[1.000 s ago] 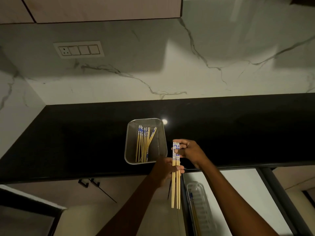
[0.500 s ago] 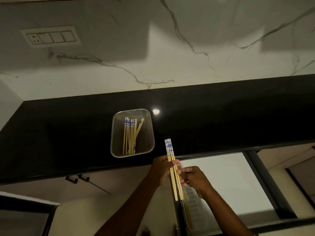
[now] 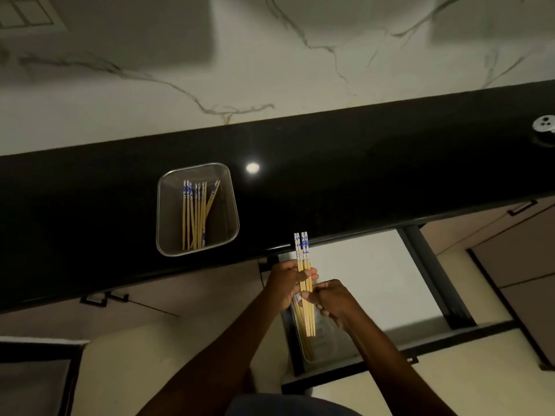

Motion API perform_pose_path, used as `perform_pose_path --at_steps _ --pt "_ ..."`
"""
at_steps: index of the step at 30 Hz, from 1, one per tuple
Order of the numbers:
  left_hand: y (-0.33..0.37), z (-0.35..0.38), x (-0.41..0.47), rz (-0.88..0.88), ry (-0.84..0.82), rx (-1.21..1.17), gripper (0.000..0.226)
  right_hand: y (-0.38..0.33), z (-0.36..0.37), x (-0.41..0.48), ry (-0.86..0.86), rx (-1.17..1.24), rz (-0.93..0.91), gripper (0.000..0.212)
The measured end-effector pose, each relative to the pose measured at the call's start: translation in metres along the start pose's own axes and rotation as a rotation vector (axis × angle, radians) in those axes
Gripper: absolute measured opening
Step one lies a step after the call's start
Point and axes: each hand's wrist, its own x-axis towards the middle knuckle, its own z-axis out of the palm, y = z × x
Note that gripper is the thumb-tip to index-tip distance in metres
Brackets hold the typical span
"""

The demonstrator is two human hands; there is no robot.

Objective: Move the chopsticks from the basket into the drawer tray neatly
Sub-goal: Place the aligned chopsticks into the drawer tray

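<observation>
Both hands gripping one chopstick bundle (image 3: 304, 265) over the open drawer (image 3: 375, 280): left hand (image 3: 286, 282) fingers wrapping it, right hand (image 3: 335, 301) pinching just below. Tray (image 3: 326, 340) sitting under the fingers. More chopsticks (image 3: 195, 214) lying in the basket (image 3: 163, 205), up-left of the hands.

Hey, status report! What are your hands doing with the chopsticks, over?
Both hands, left and right, gripping one chopstick bundle above the drawer tray. More chopsticks in the basket. Nothing in the way.
</observation>
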Motion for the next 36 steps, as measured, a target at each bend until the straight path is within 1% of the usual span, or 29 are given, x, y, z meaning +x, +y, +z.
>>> perform_pose_path --at_steps 3,4,6,8,9,11,15,18,22,27,28,31,33,36 --pt "-0.01 0.001 0.0 -0.033 -0.016 0.008 0.018 0.011 -0.002 0.005 -0.004 -0.002 0.025 0.009" --pt "-0.013 0.001 0.001 -0.04 -0.023 0.017 0.018 0.015 -0.001 0.006 0.0 -0.011 0.03 0.01" --pt "-0.02 -0.001 0.002 -0.057 -0.021 0.06 0.021 0.022 0.001 0.008 0.031 -0.038 0.05 0.019" --pt "-0.026 -0.005 0.002 -0.078 0.03 0.134 0.024 0.032 0.001 0.013 0.084 -0.08 0.057 0.033" --pt "-0.029 -0.01 0.002 -0.083 0.06 0.166 0.024 0.036 0.0 0.014 0.11 -0.107 0.063 0.032" --pt "-0.036 -0.019 0.001 -0.095 0.099 0.179 0.023 0.045 -0.003 0.017 0.134 -0.137 0.085 0.021" --pt "-0.049 -0.024 -0.001 -0.172 0.135 0.186 0.03 0.061 0.001 0.023 0.105 -0.196 0.092 0.026" --pt "-0.057 -0.013 0.0 -0.193 0.146 0.265 0.026 0.065 0.005 0.027 0.093 -0.218 0.082 0.021" --pt "-0.062 -0.004 0.004 -0.193 0.165 0.316 0.026 0.066 -0.001 0.031 0.085 -0.252 0.078 0.036" --pt "-0.062 -0.001 0.009 -0.215 0.187 0.289 0.025 0.072 -0.005 0.033 0.083 -0.167 0.076 0.039" --pt "-0.062 -0.001 0.009 -0.21 0.185 0.29 0.024 0.073 -0.005 0.034 0.071 -0.152 0.087 0.037" --pt "-0.065 -0.001 0.012 -0.199 0.177 0.287 0.021 0.076 -0.005 0.035 0.035 -0.135 0.131 0.021" --pt "-0.069 0.001 0.015 -0.197 0.201 0.344 0.026 0.078 -0.005 0.039 0.028 -0.128 0.164 0.021" --pt "-0.071 0.007 0.02 -0.153 0.229 0.561 0.052 0.079 -0.003 0.045 0.018 -0.177 0.186 0.027"
